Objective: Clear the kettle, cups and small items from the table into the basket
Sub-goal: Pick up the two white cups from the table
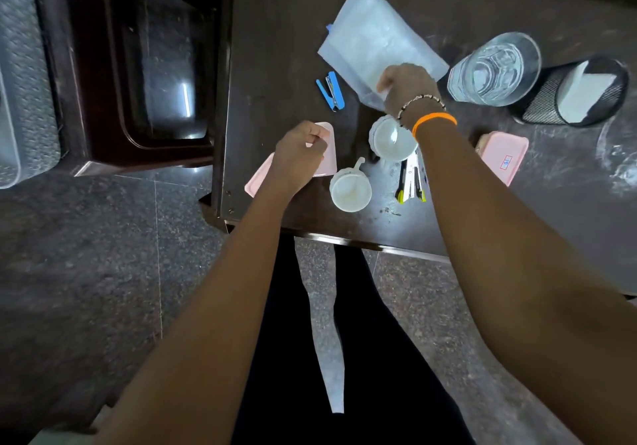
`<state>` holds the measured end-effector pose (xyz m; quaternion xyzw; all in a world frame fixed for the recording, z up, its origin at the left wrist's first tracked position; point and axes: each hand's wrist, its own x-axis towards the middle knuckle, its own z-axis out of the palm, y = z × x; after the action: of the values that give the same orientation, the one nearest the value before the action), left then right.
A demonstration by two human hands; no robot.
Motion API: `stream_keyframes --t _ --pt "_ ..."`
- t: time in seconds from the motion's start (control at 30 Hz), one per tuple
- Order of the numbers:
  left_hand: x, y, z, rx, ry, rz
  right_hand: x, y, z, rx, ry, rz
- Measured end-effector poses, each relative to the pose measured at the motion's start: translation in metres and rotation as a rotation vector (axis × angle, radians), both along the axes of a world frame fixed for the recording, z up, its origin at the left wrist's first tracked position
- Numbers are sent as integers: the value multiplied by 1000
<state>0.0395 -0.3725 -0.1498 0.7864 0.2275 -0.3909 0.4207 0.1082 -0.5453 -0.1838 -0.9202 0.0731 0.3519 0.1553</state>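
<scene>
A dark bench (293, 31) remains cluttered, basket unseen: left grip (300, 155) grasping a pink lid (325, 148), right grip (406, 88) grasping a clear pouch (372, 31), cups (350, 189) just below both, untouched.

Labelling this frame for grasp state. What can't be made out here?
- Head view: right hand fingertips, hidden behind its own knuckles on the clear pouch.
- Pink lid: middle covered by left hand.
- Pink box label: too small to read.
- Pens: partly under right forearm.
</scene>
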Motion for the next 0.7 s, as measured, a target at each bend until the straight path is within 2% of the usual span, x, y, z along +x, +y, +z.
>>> stream_keyframes --t 0.13,0.33,0.57,0.7 --pt "-4 -3 -2 14 4 -40 7 -3 -2 -47 146 -75" --pt "-13 -7 -6 95 -66 -83 4 -1 1 -124 248 -104" --pt "-22 -2 -7 242 -149 -38 -19 -1 10 18 -21 -151" --pt "-34 -6 -6 252 -10 -112 -46 -4 19 67 -150 -171"
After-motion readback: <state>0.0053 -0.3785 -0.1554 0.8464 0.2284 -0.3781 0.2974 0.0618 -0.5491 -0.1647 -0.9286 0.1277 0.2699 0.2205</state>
